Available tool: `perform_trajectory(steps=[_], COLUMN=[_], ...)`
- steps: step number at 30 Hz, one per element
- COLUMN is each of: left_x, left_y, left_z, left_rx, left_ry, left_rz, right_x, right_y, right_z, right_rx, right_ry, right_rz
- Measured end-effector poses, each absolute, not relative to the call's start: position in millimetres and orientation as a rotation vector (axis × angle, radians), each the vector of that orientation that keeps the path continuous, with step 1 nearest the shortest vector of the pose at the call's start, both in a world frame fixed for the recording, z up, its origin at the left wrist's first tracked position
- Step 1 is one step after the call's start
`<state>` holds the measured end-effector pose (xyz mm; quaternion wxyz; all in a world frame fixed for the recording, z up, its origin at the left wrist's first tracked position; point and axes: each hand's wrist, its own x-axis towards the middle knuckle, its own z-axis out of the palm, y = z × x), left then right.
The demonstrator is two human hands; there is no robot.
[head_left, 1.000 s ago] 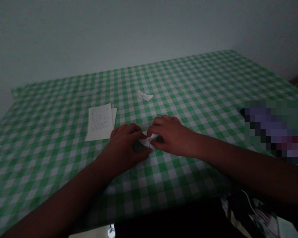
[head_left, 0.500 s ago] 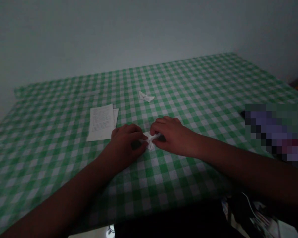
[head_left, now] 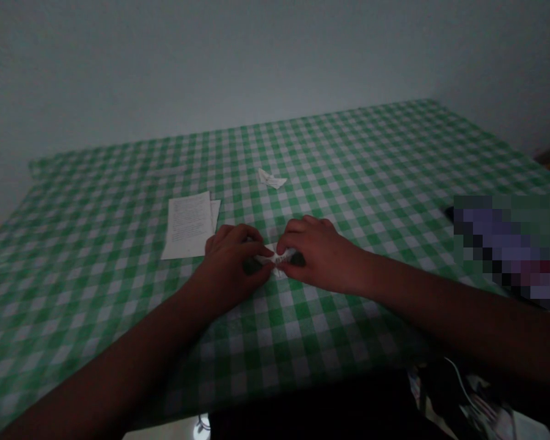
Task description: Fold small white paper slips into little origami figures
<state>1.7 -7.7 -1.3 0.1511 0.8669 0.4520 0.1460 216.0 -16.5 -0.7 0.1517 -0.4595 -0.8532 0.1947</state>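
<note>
Paper is pinched by left hand and right hand at opposite sides, likely for steadiness, with sheets just beyond the left.

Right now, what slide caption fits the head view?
Left hand and right hand pinch a folded paper over a green-and-white gingham tablecloth, text-covered sheets alongside.

dim, greyish light dulls the wall, with pixelated blocks at right.
</note>
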Motion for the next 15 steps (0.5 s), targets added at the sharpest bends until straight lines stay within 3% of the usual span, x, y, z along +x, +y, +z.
perform_trajectory(steps=[15], left_x=[0.8], left_y=[-8.2], left_z=[-3.8], left_rx=[2.498], left_ry=[1.324], left_rz=[0.459], right_x=[212.7], right_y=[-15.9], right_z=[-3.6], right_rx=[-1.386], right_ry=[-2.437], right_rz=[0.551])
